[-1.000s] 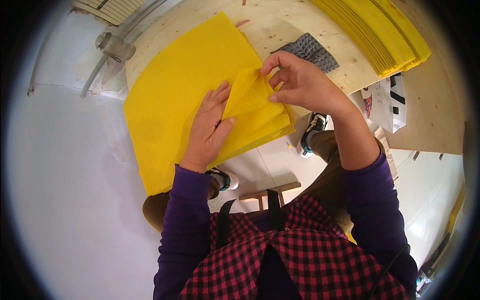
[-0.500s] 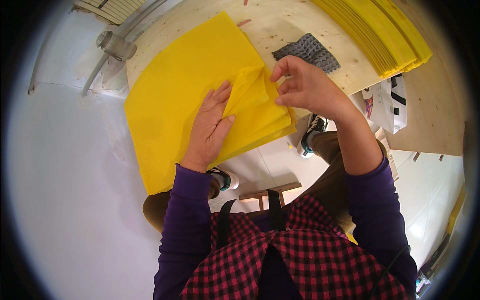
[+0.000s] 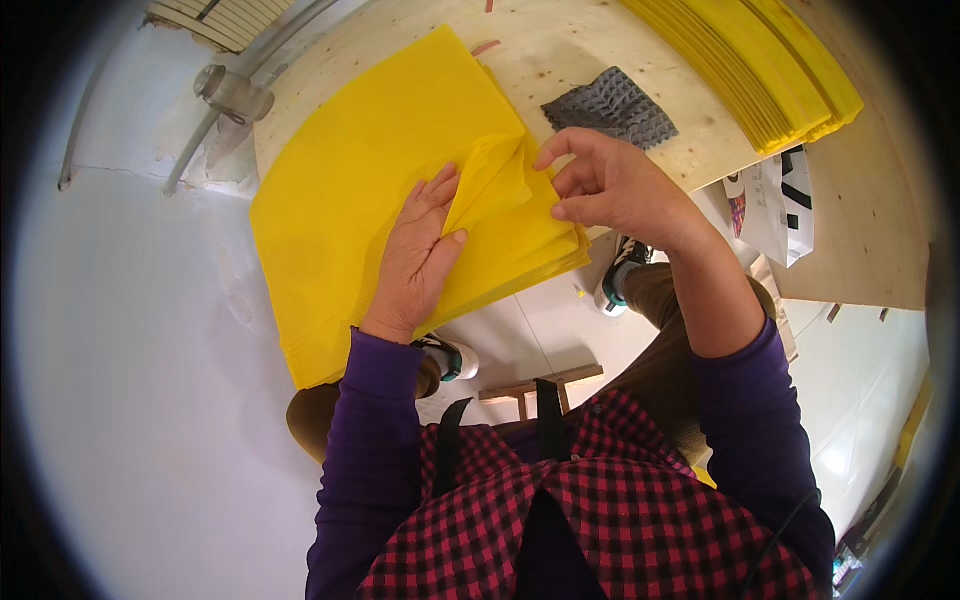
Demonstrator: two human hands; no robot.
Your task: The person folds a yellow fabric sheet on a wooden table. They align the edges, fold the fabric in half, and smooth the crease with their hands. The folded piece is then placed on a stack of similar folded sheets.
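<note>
The yellow stack (image 3: 370, 165) lies left of the grey cloth (image 3: 612, 107). The left hand (image 3: 412, 255), left of the cloth too, lies open against the stack and its turned-up corner (image 3: 492, 190); the right hand (image 3: 608, 188), just below the cloth, curls loosely, thumb and fingertip apart, holding nothing. Best to press lightly and pinch one layer only

Passage over plywood (image 3: 575, 40) between yellow sheets (image 3: 370, 160) and yellow stack (image 3: 745, 70); grey cloth (image 3: 612, 108) in way.
</note>
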